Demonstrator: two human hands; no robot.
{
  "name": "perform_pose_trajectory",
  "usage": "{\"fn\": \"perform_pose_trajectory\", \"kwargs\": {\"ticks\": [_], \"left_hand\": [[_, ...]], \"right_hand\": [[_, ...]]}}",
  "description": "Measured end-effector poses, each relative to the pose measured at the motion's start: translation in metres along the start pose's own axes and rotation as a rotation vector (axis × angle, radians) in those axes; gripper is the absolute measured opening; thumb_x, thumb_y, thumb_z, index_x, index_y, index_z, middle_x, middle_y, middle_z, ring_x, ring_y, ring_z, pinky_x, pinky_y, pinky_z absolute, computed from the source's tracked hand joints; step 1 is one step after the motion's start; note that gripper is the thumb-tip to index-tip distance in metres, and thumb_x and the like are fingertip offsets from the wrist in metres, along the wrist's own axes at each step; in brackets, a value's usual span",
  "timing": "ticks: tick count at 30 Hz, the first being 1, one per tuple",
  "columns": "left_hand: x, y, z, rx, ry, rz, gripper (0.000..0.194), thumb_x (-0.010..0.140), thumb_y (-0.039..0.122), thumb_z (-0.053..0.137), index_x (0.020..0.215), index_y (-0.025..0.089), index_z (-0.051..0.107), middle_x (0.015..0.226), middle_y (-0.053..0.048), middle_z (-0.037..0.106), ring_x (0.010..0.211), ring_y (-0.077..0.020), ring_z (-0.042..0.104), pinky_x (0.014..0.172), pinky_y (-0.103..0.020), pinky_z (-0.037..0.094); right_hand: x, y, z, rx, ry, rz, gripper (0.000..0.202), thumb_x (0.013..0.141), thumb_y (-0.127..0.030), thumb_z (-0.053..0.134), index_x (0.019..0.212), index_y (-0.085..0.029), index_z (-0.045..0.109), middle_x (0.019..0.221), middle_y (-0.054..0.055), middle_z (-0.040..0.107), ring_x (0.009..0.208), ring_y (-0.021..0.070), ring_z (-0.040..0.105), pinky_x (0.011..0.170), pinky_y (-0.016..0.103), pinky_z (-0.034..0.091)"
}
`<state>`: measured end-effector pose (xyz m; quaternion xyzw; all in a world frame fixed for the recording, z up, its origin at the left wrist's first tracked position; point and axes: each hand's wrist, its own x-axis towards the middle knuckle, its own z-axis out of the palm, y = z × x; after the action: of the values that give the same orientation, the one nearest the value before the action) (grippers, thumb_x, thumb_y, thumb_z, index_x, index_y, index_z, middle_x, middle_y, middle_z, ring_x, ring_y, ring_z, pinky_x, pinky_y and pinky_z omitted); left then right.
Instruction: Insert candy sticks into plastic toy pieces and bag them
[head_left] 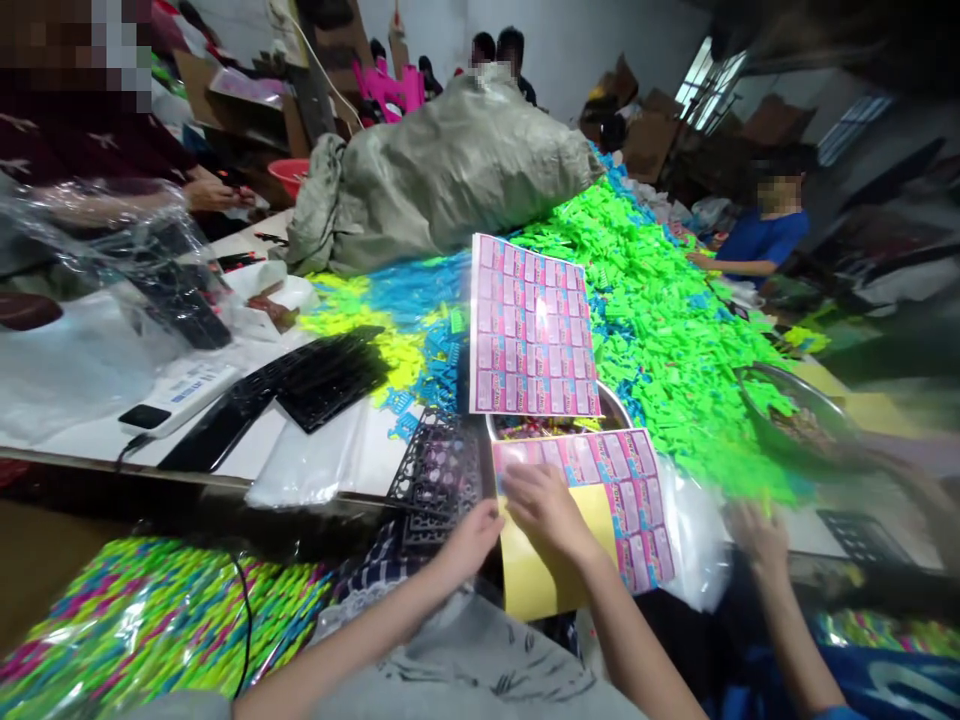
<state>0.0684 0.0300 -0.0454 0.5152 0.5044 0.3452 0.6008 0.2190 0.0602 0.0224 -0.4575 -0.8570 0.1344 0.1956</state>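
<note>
A pink and purple sticker sheet (640,505) lies tilted in front of me. Bare yellow backing (555,580) shows on its lower left part. My left hand (474,535) is closed, thumb and finger pinched at the sheet's left edge. Over the upper left stickers is my right hand (546,508), its fingers bent and close together; the fingertips are blurred, and whatever they grip is hidden. Behind it, a second, fuller sticker sheet (534,325) leans over a metal bowl (616,405) with small colourful pieces inside.
Bright green plastic pieces (667,300) are heaped to the right, blue and yellow ones (405,350) to the left. A big grey sack (457,170) lies behind. Black plastic trays (330,375) and a white power strip (180,398) are at left. A co-worker's hand (761,540) is close on my right.
</note>
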Motion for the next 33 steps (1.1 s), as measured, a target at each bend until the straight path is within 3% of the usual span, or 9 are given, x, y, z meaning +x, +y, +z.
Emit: {"fn": "perform_pose_trajectory", "kwargs": {"ticks": [5, 10, 16, 20, 25, 33], "left_hand": [[0.005, -0.001, 0.002, -0.042, 0.062, 0.019, 0.022, 0.081, 0.027, 0.044, 0.098, 0.015, 0.052, 0.072, -0.003, 0.063, 0.077, -0.0172, 0.060, 0.069, -0.030, 0.046], [0.001, 0.007, 0.001, -0.132, 0.062, 0.072, 0.032, 0.082, 0.032, 0.045, 0.108, 0.015, 0.048, 0.069, -0.002, 0.062, 0.087, -0.0194, 0.059, 0.074, -0.030, 0.045], [0.000, 0.026, -0.007, 0.132, 0.106, 0.128, 0.033, 0.082, 0.030, 0.040, 0.110, 0.018, 0.051, 0.069, 0.000, 0.059, 0.080, -0.0168, 0.058, 0.076, -0.029, 0.044], [0.003, 0.041, -0.013, 0.279, 0.087, 0.202, 0.032, 0.082, 0.027, 0.038, 0.110, 0.020, 0.053, 0.070, 0.000, 0.060, 0.077, -0.0159, 0.058, 0.074, -0.026, 0.043], [0.006, 0.051, -0.012, 0.311, 0.107, 0.231, 0.032, 0.083, 0.027, 0.037, 0.109, 0.021, 0.053, 0.071, 0.000, 0.061, 0.071, -0.0147, 0.057, 0.070, -0.024, 0.043], [0.008, 0.054, -0.010, 0.260, 0.112, 0.211, 0.032, 0.083, 0.030, 0.038, 0.111, 0.020, 0.052, 0.074, 0.000, 0.061, 0.068, -0.0143, 0.056, 0.065, -0.024, 0.042]], "right_hand": [[0.017, -0.004, -0.006, 0.008, -0.039, -0.067, 0.019, 0.080, -0.018, 0.055, 0.097, -0.022, 0.062, 0.109, 0.005, 0.059, 0.097, 0.0207, 0.049, 0.084, 0.037, 0.040], [0.023, 0.002, -0.014, 0.074, -0.037, -0.161, 0.022, 0.083, -0.024, 0.052, 0.102, -0.022, 0.062, 0.111, 0.006, 0.059, 0.107, 0.0208, 0.047, 0.091, 0.039, 0.037], [0.026, -0.003, -0.022, 0.134, 0.040, -0.215, 0.018, 0.083, -0.028, 0.054, 0.095, -0.023, 0.066, 0.102, 0.007, 0.065, 0.099, 0.0207, 0.053, 0.086, 0.039, 0.041], [0.033, -0.006, -0.032, 0.186, 0.053, -0.181, 0.016, 0.083, -0.028, 0.053, 0.088, -0.023, 0.068, 0.091, 0.005, 0.068, 0.088, 0.0190, 0.058, 0.081, 0.038, 0.043], [0.040, -0.007, -0.045, 0.264, 0.042, -0.126, 0.016, 0.084, -0.025, 0.052, 0.086, -0.022, 0.068, 0.090, 0.004, 0.068, 0.088, 0.0184, 0.059, 0.083, 0.036, 0.043], [0.044, 0.002, -0.037, 0.270, 0.067, -0.138, 0.019, 0.085, -0.026, 0.049, 0.088, -0.023, 0.068, 0.092, 0.004, 0.068, 0.091, 0.0188, 0.059, 0.084, 0.038, 0.043]]}}
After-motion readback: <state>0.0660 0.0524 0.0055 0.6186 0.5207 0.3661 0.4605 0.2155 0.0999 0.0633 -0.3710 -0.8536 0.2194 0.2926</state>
